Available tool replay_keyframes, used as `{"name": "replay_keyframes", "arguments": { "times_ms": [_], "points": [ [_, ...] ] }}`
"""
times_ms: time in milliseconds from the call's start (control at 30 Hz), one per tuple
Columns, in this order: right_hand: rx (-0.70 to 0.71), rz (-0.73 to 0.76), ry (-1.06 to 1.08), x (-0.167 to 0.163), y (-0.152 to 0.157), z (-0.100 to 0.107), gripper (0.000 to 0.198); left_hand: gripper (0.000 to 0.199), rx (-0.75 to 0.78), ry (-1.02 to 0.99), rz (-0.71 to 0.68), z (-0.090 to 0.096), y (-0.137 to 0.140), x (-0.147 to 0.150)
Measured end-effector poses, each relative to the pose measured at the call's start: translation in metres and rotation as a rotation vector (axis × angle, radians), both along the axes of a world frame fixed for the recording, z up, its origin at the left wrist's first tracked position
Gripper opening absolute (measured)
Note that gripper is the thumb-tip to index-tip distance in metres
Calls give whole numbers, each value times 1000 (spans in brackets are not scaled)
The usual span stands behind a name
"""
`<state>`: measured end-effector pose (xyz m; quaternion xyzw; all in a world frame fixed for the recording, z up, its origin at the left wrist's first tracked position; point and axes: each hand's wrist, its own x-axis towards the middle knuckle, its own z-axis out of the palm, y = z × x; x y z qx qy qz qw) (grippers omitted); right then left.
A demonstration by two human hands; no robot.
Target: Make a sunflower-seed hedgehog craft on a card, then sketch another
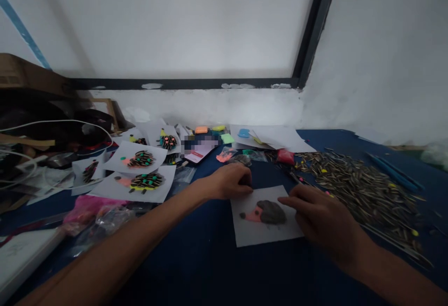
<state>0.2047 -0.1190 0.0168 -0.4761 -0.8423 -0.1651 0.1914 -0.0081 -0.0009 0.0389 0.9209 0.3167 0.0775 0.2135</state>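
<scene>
The left hand (pixel 234 181) and right hand (pixel 320 215) flank the paper (pixel 247 237) bearing a clay hedgehog (pixel 272 212), probably steadying it, though whether their fingers pinch I cannot tell.

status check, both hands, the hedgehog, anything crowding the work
Left hand over sheet's far-left corner; right hand over its right edge. Hedgehog: grey body, pink face, no seeds visible on it. Seed heap close beside right hand.

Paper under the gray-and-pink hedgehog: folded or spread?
Spread. The white sheet lies flat on the blue tabletop, no fold visible, with the hedgehog on its upper face.
</scene>
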Motion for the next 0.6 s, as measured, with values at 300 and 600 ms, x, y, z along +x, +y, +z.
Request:
{"name": "replay_keyframes", "arguments": {
  "times_ms": [300, 600],
  "points": [
    [-152, 87, 36, -13, -7, 0, 44, 13, -93, 63, 27, -5, 2, 1],
    [-170, 88, 29, -16, -4, 4, 32, 12, -57, -35, -15, -13, 2, 5]
  ]
}}
